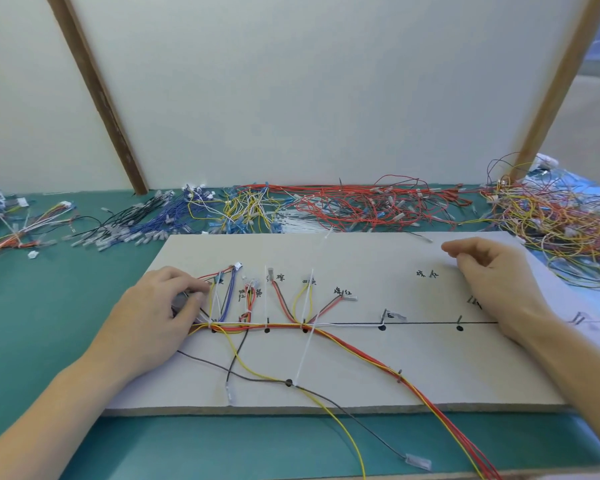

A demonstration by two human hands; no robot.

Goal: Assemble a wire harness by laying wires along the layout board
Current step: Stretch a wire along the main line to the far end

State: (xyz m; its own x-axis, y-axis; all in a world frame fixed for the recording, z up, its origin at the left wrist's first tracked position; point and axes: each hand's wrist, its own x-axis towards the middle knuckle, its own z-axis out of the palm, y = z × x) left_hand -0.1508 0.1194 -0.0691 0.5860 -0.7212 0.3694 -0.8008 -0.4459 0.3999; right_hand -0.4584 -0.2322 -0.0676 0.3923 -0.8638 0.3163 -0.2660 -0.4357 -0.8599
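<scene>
Grey board (361, 368) lies flat, centre frame; red, yellow and white wires (326, 332) run along its black line, trailing lower right.

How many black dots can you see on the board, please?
6: five dots along the line, and one lower by the yellow wire. The left hand or wires may hide others.

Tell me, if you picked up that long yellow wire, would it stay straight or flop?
The yellow wire probably flops: it already curves loosely off the layout board. It looks thin, so likely light. It may tug its neighbours, being bundled with them.
</scene>
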